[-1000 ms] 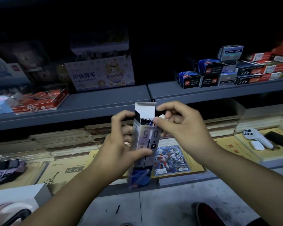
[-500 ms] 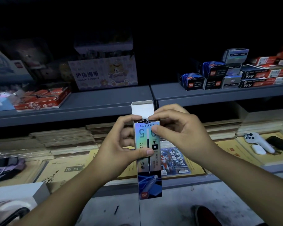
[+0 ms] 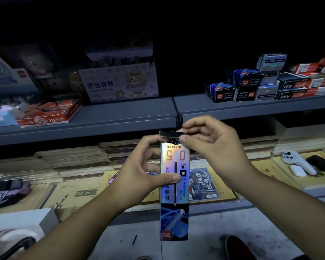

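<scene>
A tall, narrow shiny refill box [image 3: 174,207], printed "GEL INK REFILL" and "0.5" upside down, stands upright in front of me. My left hand [image 3: 143,171] grips its upper half, thumb across the front and fingers behind. My right hand [image 3: 212,145] pinches the top flap [image 3: 170,133], which is folded down almost flat over the box's open end. What is inside the box is hidden.
A grey shelf [image 3: 124,117] runs behind, with a finger bandage carton [image 3: 120,83], red boxes [image 3: 47,114] at left and stacked refill boxes [image 3: 251,85] at right. Below lie notebooks [image 3: 77,194], a card pack [image 3: 204,182], a white controller [image 3: 296,162]. A dark shoe [image 3: 238,248] is on the floor.
The box has turned more upright and its front faces me squarely. The top flap, which stood up and open, has been folded down by my right hand.
</scene>
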### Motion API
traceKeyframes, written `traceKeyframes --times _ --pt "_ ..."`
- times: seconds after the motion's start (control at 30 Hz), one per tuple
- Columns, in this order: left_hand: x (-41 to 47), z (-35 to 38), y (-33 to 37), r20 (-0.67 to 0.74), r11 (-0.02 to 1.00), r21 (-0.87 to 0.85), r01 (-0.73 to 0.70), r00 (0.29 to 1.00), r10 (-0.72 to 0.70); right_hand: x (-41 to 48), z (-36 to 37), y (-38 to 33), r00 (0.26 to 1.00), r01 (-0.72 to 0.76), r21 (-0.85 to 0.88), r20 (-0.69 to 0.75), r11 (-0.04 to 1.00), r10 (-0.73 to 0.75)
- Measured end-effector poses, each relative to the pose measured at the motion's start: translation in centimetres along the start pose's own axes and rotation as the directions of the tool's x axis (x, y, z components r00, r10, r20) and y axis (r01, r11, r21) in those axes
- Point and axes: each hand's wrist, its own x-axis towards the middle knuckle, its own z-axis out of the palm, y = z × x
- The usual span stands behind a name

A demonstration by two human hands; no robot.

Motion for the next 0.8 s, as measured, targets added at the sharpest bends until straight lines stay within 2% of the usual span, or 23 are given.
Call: traceKeyframes --times 0.2,0.4,0.8 --pt "0.02 0.12 0.1 -0.044 1.0 -0.01 -0.009 0.999 0.008 0.25 0.0 0.08 0.987 -0.154 0.019 0.043 0.988 0.153" --pt "-0.09 0.18 0.1 -0.044 0.999 0.028 -0.045 0.998 0.046 0.45 0.07 0.53 0.982 -0.187 0.053 0.016 0.981 0.186" --pt "-0.2 -0.03 0.07 -0.004 0.997 -0.038 -0.07 0.998 0.07 0.21 -0.42 0.26 0.981 -0.192 0.086 0.036 0.978 0.189"
